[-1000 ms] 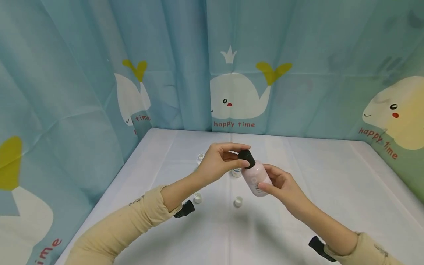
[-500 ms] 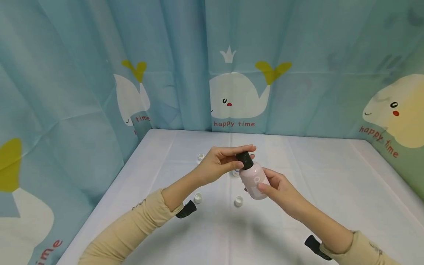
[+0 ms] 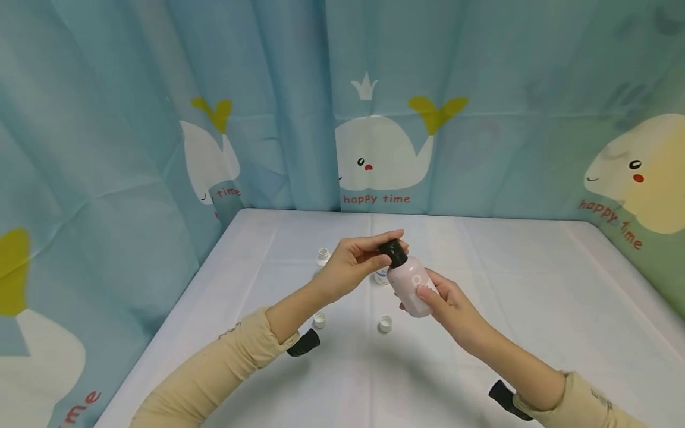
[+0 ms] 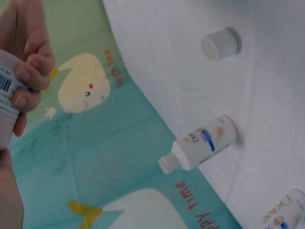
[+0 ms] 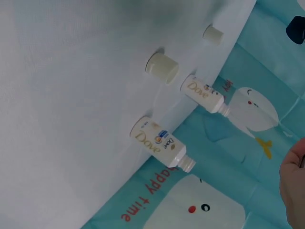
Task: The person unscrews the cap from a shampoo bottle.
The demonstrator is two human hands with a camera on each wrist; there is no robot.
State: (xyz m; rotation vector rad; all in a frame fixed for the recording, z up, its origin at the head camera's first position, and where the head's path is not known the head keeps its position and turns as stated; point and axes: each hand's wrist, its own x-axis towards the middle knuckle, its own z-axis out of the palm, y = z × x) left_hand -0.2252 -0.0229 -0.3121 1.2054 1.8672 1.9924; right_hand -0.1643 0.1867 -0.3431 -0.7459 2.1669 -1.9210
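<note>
Above the white table, my right hand (image 3: 455,309) holds a pale pink bottle (image 3: 414,289) round its lower body, thumb on the front. The bottle tilts to the upper left. Its black cap (image 3: 393,253) is pinched by my left hand (image 3: 345,267), between the thumb and the fingers; the cap sits on the bottle's neck. In the left wrist view, the pink bottle (image 4: 7,117) shows a barcode label, with the right hand's fingers (image 4: 28,78) curled round it. The right wrist view catches only a bit of a hand (image 5: 294,186) at its edge.
Two small white Dove bottles (image 5: 159,143) (image 5: 204,94) stand uncapped farther back on the table, partly behind my left hand in the head view. Two loose white caps (image 3: 319,320) (image 3: 385,324) lie nearer. A blue curtain (image 3: 299,107) borders the table.
My left fingers have shifted round the black cap, reaching farther right half a second ago and drawing back since. The bottle and both hands have drifted slightly left.
</note>
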